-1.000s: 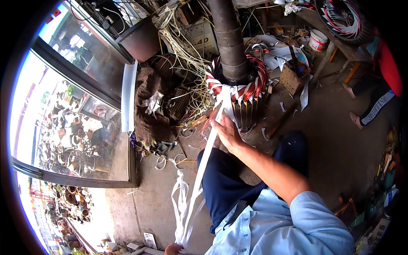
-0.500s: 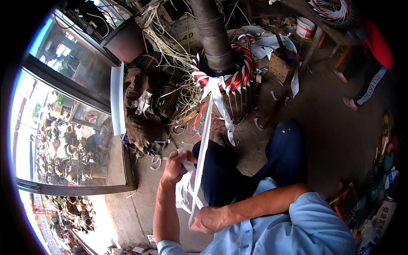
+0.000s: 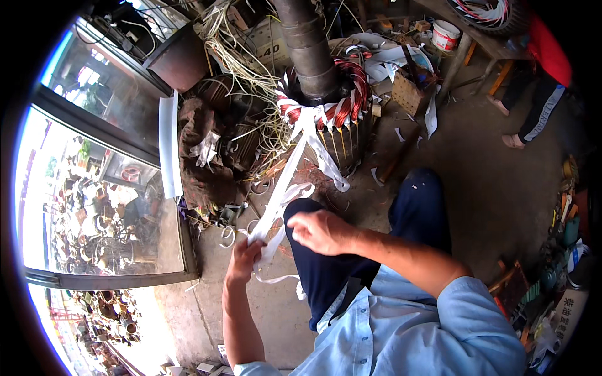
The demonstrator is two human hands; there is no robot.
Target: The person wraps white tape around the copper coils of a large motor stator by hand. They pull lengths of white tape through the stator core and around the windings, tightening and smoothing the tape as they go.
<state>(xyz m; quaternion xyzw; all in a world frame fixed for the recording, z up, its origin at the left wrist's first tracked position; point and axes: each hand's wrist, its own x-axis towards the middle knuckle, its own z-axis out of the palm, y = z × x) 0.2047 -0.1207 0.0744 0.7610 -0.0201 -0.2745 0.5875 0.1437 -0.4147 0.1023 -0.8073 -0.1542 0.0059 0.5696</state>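
A ring of red wire coils (image 3: 358,94), partly bound in white tape, tops a dark motor stator (image 3: 351,145) on the floor before me. From its near side a white cloth tape (image 3: 283,182) stretches down to my left hand (image 3: 243,258), which grips it left of my knee. More tape hangs loose below that hand. A shorter white tape end (image 3: 333,174) dangles from the coils. Over my lap, my right hand (image 3: 323,232) is raised with its fingers partly apart and slightly blurred; no tape shows in it.
A thick dark metal column (image 3: 307,50) rises from the ring's middle. Tangled pale wires (image 3: 235,53) and a brown cloth heap (image 3: 202,156) lie left, beside a glass door (image 3: 106,207). A wooden block (image 3: 409,94) and white bucket (image 3: 445,36) are beyond; another person's legs (image 3: 533,116) are at right.
My right hand has moved up and away from the tape, over my lap. My left hand has shifted slightly down and now holds the taut strip. The loose tape has swung.
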